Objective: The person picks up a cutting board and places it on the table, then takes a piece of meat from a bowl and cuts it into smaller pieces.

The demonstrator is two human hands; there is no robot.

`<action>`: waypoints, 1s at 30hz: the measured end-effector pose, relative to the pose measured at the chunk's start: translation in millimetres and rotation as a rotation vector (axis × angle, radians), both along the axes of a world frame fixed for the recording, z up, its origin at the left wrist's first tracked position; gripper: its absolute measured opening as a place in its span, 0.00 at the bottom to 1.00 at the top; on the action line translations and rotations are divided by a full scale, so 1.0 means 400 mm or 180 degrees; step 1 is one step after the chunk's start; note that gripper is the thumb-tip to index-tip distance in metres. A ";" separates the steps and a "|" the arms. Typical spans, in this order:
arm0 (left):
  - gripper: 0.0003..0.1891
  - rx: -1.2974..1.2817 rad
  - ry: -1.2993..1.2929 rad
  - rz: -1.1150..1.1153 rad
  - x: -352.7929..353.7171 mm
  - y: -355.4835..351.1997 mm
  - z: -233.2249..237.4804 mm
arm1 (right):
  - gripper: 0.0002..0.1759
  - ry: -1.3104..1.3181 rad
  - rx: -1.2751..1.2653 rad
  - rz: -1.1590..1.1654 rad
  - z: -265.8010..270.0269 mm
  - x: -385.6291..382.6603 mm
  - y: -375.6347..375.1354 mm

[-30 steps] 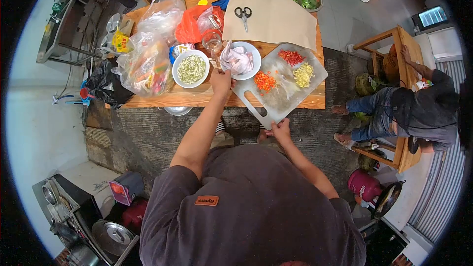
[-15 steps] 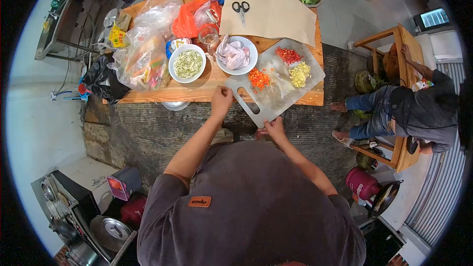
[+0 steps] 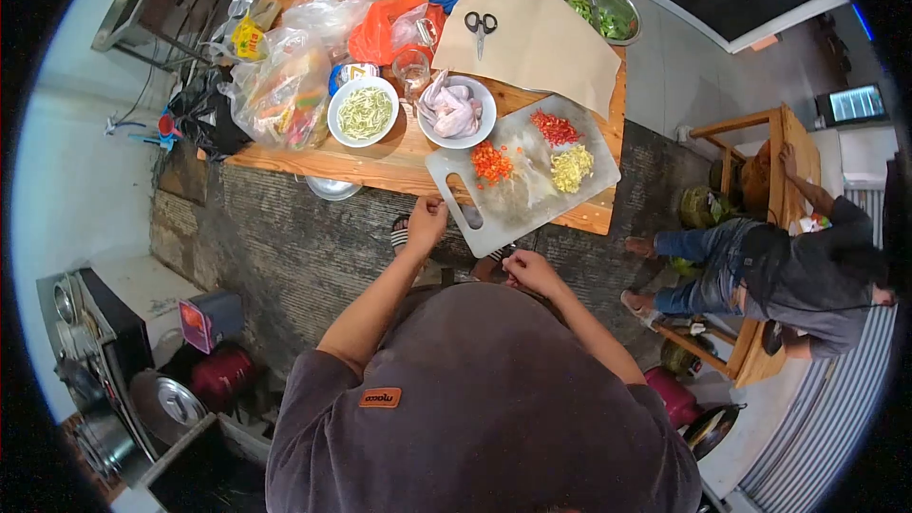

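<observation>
My left hand (image 3: 427, 225), fingers curled together, hovers just off the table's near edge, beside the handle end of a pale cutting board (image 3: 527, 204). Nothing shows in it. Below the board's near corner, my right hand (image 3: 533, 273) is closed and apart from the board, with no object visible in its fingers. On the board lie chopped orange-red chili (image 3: 492, 162), chopped red chili (image 3: 555, 128) and chopped pale yellow pieces (image 3: 572, 169). Beyond the left hand stand a bowl of raw chicken (image 3: 452, 112) and a bowl of thin pale-green strips (image 3: 365, 114).
Black scissors (image 3: 481, 30) lie on brown paper (image 3: 532, 52) on the wooden table (image 3: 380, 169). A glass mug (image 3: 411, 71) and plastic bags (image 3: 285, 85) crowd the left. A metal bowl of greens (image 3: 598, 9) is at the far right. Another person (image 3: 788, 256) is at a side table.
My right hand has let go of the board's near corner and drawn back toward my body. My left hand has dropped slightly away from the table edge. The view has shifted a little.
</observation>
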State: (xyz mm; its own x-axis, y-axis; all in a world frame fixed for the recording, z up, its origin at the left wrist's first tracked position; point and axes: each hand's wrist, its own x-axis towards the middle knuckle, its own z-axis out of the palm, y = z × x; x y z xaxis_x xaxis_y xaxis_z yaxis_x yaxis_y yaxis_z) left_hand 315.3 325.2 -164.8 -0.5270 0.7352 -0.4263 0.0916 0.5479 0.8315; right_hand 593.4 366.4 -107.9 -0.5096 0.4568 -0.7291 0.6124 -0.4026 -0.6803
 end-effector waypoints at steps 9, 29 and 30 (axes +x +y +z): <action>0.17 0.0090 0.0021 0.0652 0.041 -0.073 -0.016 | 0.13 0.0104 0.0708 0.0544 0.139 -0.032 0.103; 0.12 0.0168 -0.1355 0.0338 -0.050 -0.061 0.064 | 0.11 0.0373 0.1158 -0.0389 0.257 -0.100 0.091; 0.12 0.0157 -0.1366 0.0311 -0.045 -0.057 0.070 | 0.11 0.0440 0.1129 -0.0452 0.270 -0.097 0.110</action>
State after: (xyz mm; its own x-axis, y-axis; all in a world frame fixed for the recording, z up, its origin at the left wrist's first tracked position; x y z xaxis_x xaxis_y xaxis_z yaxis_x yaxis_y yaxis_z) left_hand 297.4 302.2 -136.9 -0.3780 0.7157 -0.5872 -0.3177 0.4955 0.8084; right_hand 554.6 410.3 0.2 -0.5056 0.7406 -0.4426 0.4607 -0.2020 -0.8643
